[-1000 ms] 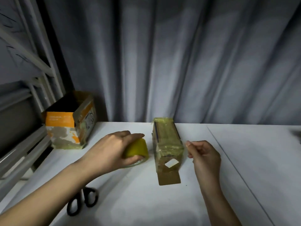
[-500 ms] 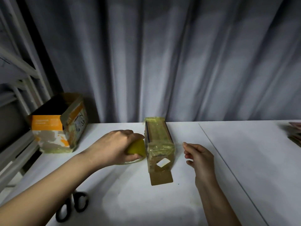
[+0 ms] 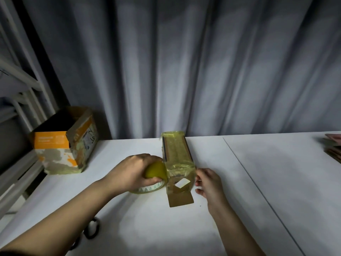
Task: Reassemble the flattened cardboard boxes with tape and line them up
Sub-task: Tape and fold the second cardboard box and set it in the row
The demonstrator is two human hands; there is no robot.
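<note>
A long narrow cardboard box [image 3: 176,154] wrapped in yellowish tape lies on the white table [image 3: 147,218], its near end flap folded down flat. My left hand [image 3: 129,172] grips the roll of yellow tape [image 3: 154,178] right against the box's left side. My right hand [image 3: 208,183] sits at the box's near right corner, fingers loosely curled and touching its edge; whether they pinch tape is unclear. A taped orange and white box [image 3: 64,143] stands open-topped at the back left.
Black scissors [image 3: 88,231] lie near the front left, partly under my left forearm. A stack of flattened cardboard [image 3: 334,146] lies at the right edge. A grey curtain hangs behind the table, a metal rack stands to the left.
My left hand has pushed the tape roll right, up against the box. My right hand has moved in from beside the box to touch its near right corner.
</note>
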